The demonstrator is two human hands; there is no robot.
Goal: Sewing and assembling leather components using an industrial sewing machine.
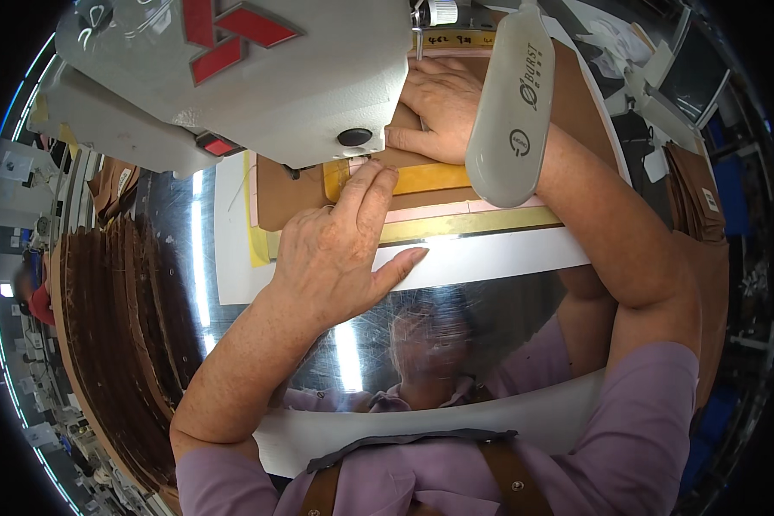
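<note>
My left hand [331,245] is open, its fingertips pressing on the left part of a yellow strip [430,179] and its thumb spread apart over white sheeting. The strip lies across a brown panel [568,112] that looks like leather or fabric. Flat on that panel, beyond the strip, rests my right hand [443,107], open with fingers spread; part of its wrist is hidden behind a pale hanging paddle-shaped lamp [512,112]. A pink-and-yellow-edged template [456,225] runs along the panel's near side. The grey sewing machine head [258,95] overhangs my left fingertips and hides the needle area.
Under the work spreads a white sheet [507,260] on a shiny metal table [387,335]. Stacked brown pieces [116,310] stand along the left, and more brown pieces [695,193] hang at the right. A screen [688,64] stands at the far right.
</note>
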